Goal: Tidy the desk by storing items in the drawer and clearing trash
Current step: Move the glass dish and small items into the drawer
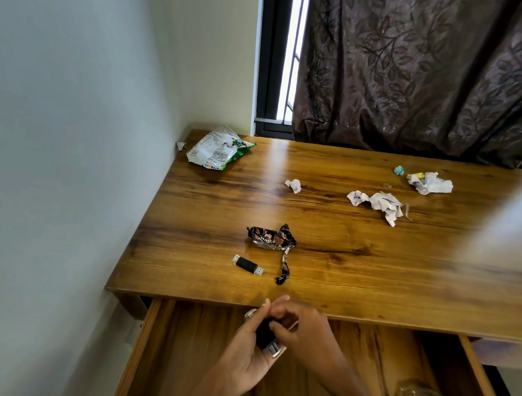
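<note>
Both hands over the open drawer (152, 341)
The left hand (246, 355) grasps small black drives (265, 336) (USB, likely); the right hand (298, 330) pinches one; lower them gently inside.

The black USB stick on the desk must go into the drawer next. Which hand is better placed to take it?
Probably the left hand: it is on the USB stick's side. But both hands now hold a small black object over the open drawer; the right hand would reach across.
</note>
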The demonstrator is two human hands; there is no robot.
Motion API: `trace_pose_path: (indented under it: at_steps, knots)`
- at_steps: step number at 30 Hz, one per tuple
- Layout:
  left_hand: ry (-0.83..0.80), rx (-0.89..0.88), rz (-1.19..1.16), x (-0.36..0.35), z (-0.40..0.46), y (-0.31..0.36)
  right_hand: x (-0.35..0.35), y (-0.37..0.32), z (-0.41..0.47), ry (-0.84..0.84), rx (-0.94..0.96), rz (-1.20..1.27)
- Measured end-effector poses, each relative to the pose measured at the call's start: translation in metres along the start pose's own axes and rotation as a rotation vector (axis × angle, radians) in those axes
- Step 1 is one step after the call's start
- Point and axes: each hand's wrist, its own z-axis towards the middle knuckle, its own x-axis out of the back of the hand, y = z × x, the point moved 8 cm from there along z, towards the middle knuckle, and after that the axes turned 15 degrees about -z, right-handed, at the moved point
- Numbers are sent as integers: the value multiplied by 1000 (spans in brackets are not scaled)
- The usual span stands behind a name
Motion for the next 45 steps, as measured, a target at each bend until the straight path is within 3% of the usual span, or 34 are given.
trace_pose_path:
  at_steps: [6,18,21,26,30,32,39,45]
  knots:
    - [11,-19,-44,5,-3,6,32,-9,33,162,-7,-98]
    - [89,-6,11,24,-22,8,-22,-34,97,145,121,-561]
    - [91,-3,10,28,-21,7,-22,-32,93,133,137,-502]
    - [124,49,79,35,-6,-7,2,-15,60,142,81,-159]
    - [155,130,154,46,11,-31,16,13,12,-34,-36,64]
    - [164,181,236,53,19,-47,19,38,-12,-88,-112,107]
    - [213,392,571,77,34,-115,26,125,-85,12,-453,216]
    - [165,462,847,68,42,-149,15,161,-123,-29,-559,128]
